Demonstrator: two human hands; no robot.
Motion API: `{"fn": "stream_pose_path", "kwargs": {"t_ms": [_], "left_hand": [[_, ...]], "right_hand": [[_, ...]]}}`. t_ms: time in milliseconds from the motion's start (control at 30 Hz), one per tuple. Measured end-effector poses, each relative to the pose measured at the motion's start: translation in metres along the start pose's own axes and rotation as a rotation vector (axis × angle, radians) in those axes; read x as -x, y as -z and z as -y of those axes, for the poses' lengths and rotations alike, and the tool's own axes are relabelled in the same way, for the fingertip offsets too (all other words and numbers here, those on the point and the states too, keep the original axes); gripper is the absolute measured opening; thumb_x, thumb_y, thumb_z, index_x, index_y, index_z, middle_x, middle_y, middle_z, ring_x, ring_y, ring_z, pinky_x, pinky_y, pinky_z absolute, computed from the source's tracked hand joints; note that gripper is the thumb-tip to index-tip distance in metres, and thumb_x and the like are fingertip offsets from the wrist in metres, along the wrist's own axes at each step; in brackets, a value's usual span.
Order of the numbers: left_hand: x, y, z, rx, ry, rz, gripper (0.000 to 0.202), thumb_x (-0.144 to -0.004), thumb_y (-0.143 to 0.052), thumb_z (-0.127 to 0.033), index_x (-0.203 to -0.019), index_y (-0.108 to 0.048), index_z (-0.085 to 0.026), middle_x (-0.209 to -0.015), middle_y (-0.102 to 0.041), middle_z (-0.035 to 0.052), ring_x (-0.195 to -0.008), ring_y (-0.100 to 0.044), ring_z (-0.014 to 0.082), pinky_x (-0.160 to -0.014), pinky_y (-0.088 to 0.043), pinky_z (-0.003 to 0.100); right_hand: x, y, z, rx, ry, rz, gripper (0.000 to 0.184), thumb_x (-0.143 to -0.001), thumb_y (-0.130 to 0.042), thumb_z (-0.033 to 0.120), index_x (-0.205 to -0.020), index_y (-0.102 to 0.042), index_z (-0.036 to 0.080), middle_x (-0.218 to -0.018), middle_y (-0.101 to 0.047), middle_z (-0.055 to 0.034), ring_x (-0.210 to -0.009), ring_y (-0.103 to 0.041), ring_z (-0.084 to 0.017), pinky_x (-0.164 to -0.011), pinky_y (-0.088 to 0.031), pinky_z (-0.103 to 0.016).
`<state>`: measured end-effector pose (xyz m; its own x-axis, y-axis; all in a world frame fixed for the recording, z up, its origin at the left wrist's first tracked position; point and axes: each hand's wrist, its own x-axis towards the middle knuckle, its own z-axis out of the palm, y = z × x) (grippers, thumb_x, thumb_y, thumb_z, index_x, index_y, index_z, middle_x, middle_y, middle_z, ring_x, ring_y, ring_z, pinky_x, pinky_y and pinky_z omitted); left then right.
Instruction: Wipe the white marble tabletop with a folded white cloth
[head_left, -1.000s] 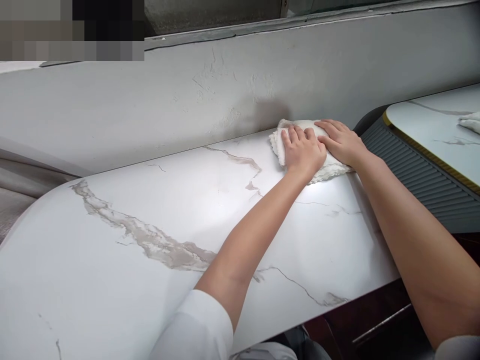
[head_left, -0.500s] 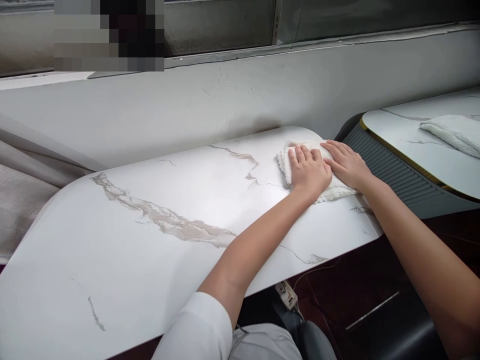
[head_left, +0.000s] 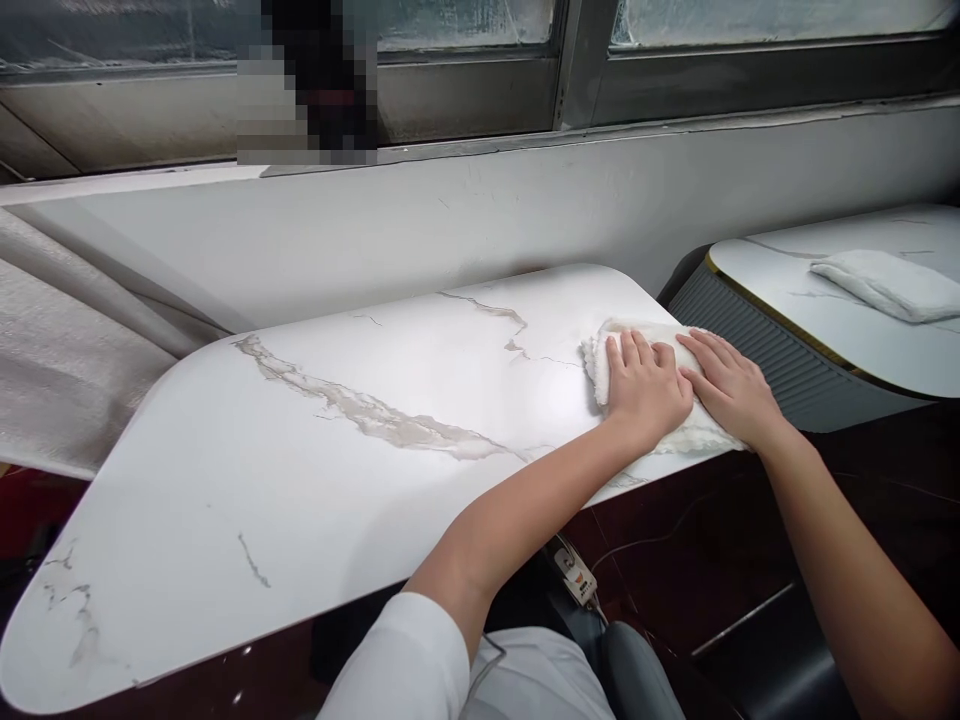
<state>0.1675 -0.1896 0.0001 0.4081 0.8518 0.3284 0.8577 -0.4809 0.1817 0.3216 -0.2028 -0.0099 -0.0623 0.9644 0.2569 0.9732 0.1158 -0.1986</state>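
Observation:
A white fluffy cloth (head_left: 697,432) lies spread on the right end of a white marble-patterned table (head_left: 360,530), reaching its near right edge. My left hand (head_left: 649,385) presses on the cloth from above, fingers spread and lying on it. Beside it, my right hand (head_left: 733,390) lies flat on the cloth's right part, fingers stretched out toward the far side. The two hands nearly touch, thumb side to thumb side. Part of the cloth is hidden beneath them.
To the right stands a second marble-patterned table (head_left: 787,330) with a gold edge, bearing a folded white cloth (head_left: 892,283). A wall (head_left: 360,240) and windows run behind. Pale fabric (head_left: 67,350) hangs at left. A small white box with cables (head_left: 576,575) sits below the near edge.
Both hands and the cloth have moved toward me, to the table's near right edge. The view has tilted up, showing more of the windows.

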Motion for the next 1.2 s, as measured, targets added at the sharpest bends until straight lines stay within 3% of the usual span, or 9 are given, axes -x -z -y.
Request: {"fn": "stream_pose_path", "kwargs": {"t_ms": [233, 433, 567, 700, 833, 1000, 1200], "left_hand": [[0.02, 0.009, -0.01, -0.017, -0.007, 0.048, 0.053, -0.101, -0.03, -0.035, -0.14, -0.05, -0.006, -0.151, -0.047, 0.0212, -0.145, -0.037, 0.0323, -0.122, -0.024, 0.051], [0.042, 0.013, -0.014, 0.009, -0.038, 0.051, 0.055, -0.1, -0.033, -0.036, -0.14, -0.051, -0.003, -0.15, -0.047, 0.0238, -0.145, -0.037, 0.0351, -0.121, -0.025, 0.053], [0.044, 0.013, -0.012, -0.022, -0.062, 0.044, 0.054, -0.1, -0.031, -0.037, -0.139, -0.051, -0.006, -0.149, -0.05, 0.0211, -0.144, -0.039, 0.0345, -0.12, -0.027, 0.054], [0.039, 0.013, -0.007, -0.011, -0.084, 0.051, 0.053, -0.1, -0.032, -0.036, -0.138, -0.051, -0.005, -0.149, -0.049, 0.0225, -0.144, -0.038, 0.0356, -0.12, -0.025, 0.055], [0.032, 0.011, -0.003, -0.001, -0.083, 0.046, 0.052, -0.1, -0.032, -0.036, -0.138, -0.051, -0.005, -0.149, -0.049, 0.0229, -0.144, -0.038, 0.0352, -0.12, -0.025, 0.054], [0.013, 0.005, 0.005, 0.014, -0.053, 0.037, 0.051, -0.1, -0.033, -0.035, -0.137, -0.051, -0.004, -0.148, -0.049, 0.0245, -0.144, -0.039, 0.0349, -0.12, -0.025, 0.053], [-0.025, -0.007, 0.022, 0.006, 0.023, 0.005, 0.049, -0.099, -0.035, -0.034, -0.136, -0.052, -0.006, -0.148, -0.049, 0.023, -0.143, -0.04, 0.0333, -0.12, -0.025, 0.051]], "right_hand": [[0.02, 0.009, 0.009, 0.015, -0.071, 0.063, 0.061, -0.096, -0.019, 0.057, -0.15, -0.036, 0.035, -0.159, -0.036, -0.0092, -0.149, -0.029, -0.029, -0.12, -0.027, -0.055], [0.033, 0.01, 0.002, 0.055, -0.116, 0.232, 0.067, -0.093, -0.014, 0.061, -0.156, -0.026, 0.038, -0.165, -0.023, -0.006, -0.152, -0.018, -0.03, -0.114, -0.028, -0.066], [0.034, 0.013, 0.006, 0.071, -0.183, 0.308, 0.071, -0.094, -0.01, 0.062, -0.158, -0.021, 0.035, -0.167, -0.012, -0.002, -0.154, -0.007, -0.026, -0.119, -0.015, -0.066], [0.029, 0.02, 0.025, 0.069, -0.253, 0.359, 0.077, -0.094, -0.005, 0.059, -0.16, -0.021, 0.023, -0.168, -0.006, -0.0053, -0.154, 0.002, -0.026, -0.119, -0.006, -0.064], [0.02, 0.024, 0.036, 0.06, -0.294, 0.383, 0.076, -0.094, -0.006, 0.057, -0.16, -0.021, 0.022, -0.169, -0.005, -0.0032, -0.154, 0.003, -0.024, -0.121, -0.007, -0.06], [-0.004, 0.015, 0.024, 0.012, -0.247, 0.321, 0.073, -0.095, -0.011, 0.058, -0.157, -0.027, 0.025, -0.168, -0.012, -0.0034, -0.155, -0.003, -0.025, -0.121, -0.015, -0.061], [-0.053, -0.007, 0.006, -0.01, -0.133, 0.214, 0.065, -0.097, -0.018, 0.058, -0.153, -0.036, 0.031, -0.165, -0.023, -0.0032, -0.153, -0.015, -0.03, -0.121, -0.023, -0.059]]}}
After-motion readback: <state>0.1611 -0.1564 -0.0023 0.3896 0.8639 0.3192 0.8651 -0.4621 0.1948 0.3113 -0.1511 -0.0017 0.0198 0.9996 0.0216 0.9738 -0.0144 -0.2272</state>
